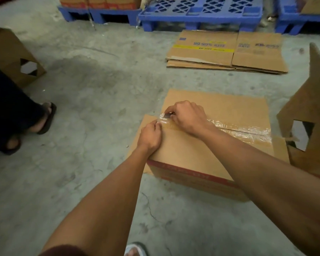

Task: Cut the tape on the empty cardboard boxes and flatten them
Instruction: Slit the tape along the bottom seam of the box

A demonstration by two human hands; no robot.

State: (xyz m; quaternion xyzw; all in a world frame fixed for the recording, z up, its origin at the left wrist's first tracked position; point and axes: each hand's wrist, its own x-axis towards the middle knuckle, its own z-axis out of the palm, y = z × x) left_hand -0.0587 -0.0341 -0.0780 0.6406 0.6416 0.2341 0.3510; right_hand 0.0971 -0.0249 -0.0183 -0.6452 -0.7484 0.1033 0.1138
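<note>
Right hand [187,117] pinches a small blade [168,115] on crinkled tape [238,127]; left hand [151,134] fisted on box [192,150].

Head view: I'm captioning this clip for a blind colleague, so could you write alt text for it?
Two bare hands work on a taped cardboard box on a concrete floor: the right hand holds a small blade at the clear tape along the top seam, while the left hand presses the box. Flattened boxes lie beyond, before blue pallets.

My forearms are bare; a dark maroon sleeve [63,251] covers my left upper arm, and I wear a pale sandal [136,249].
</note>
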